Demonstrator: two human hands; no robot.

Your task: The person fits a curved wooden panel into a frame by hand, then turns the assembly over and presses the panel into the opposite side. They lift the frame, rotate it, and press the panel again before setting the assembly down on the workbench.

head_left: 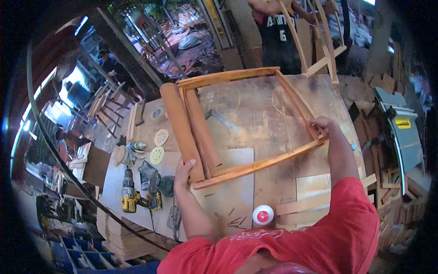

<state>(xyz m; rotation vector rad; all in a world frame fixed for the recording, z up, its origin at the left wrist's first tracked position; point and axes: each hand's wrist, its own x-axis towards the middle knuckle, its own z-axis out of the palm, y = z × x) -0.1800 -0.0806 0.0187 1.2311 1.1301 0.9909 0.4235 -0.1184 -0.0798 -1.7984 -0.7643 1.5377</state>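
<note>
Okay, head view: wooden chair frame (246, 118) lies flat on the workbench (273, 109). Left hand (183, 170) closes over the near end of the rounded slat (181, 130) at the frame's left side; right hand (320, 125) wraps fingers around the frame's right corner joint. Cordless drill (130, 194) and sanding discs (159, 146) sit left of the frame, red-and-white cap (263, 214) near the body. Another person stands across the bench with a second frame (319, 41). Best handling, I'd judge: keep both grips firm, frame flat, pressure even across corners.

cluttered daylit workshop, scarred workbench (273, 114)
</note>
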